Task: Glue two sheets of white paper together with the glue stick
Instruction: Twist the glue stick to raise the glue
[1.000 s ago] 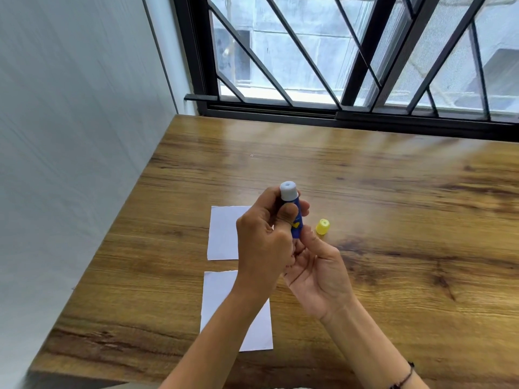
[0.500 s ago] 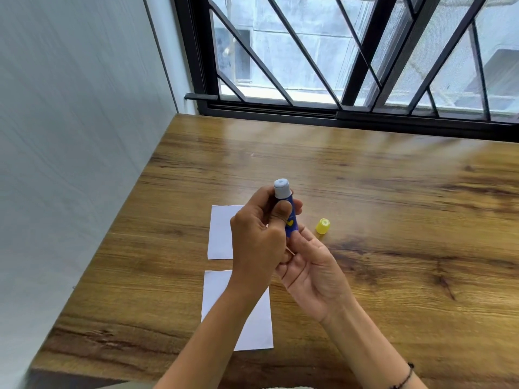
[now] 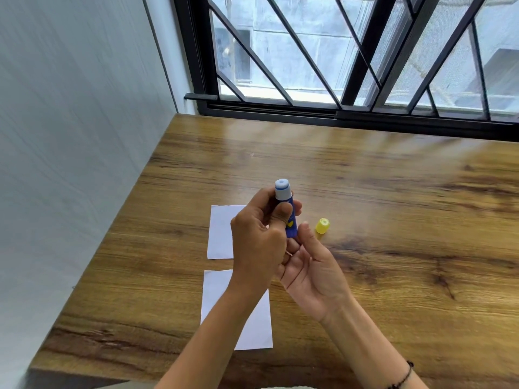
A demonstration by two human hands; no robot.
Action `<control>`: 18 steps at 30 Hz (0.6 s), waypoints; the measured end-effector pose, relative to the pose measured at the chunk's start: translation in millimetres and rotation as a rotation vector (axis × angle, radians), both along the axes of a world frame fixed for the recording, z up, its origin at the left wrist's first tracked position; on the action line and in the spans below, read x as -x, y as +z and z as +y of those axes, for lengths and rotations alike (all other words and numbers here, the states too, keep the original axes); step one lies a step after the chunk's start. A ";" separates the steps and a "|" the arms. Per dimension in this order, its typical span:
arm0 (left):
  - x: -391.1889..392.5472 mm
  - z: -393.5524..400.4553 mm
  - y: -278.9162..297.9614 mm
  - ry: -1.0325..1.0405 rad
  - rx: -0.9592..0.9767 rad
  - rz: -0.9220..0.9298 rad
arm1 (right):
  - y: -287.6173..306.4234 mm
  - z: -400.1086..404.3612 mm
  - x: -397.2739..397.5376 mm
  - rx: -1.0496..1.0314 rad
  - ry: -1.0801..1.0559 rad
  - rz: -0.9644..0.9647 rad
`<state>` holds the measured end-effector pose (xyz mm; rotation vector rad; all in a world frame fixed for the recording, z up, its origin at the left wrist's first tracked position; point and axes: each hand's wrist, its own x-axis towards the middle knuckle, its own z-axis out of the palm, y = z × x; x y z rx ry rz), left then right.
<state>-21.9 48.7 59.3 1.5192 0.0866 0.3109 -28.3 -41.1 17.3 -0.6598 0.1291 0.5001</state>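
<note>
Wooden desk (image 3: 365, 192); left hand (image 3: 257, 242) grips light, rigid glue stick (image 3: 286, 209) mid-barrel; right hand (image 3: 314, 265) pinches its base; cap (image 3: 322, 226) at 3 o'clock.

Wooden table (image 3: 365, 192) meets grey wall (image 3: 70, 136) (daylight through barred window (image 3: 337, 51)).

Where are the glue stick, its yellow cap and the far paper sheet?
glue stick (image 3: 282, 190), head view, on the pale exposed tip above the blue barrel.
yellow cap (image 3: 322, 226), head view, on the cap's side, lying on the table.
far paper sheet (image 3: 220, 234), head view, on its bare left part.
</note>
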 end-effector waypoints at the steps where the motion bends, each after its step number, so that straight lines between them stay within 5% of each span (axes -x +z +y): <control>1: 0.1 0.8 -0.2 0.004 0.000 0.003 | -0.7 -0.5 -0.4 -0.009 -0.004 -0.026; 18: -2.1 4.6 -12.5 -0.041 0.132 0.080 | -6.3 1.6 2.8 0.007 -0.053 -0.039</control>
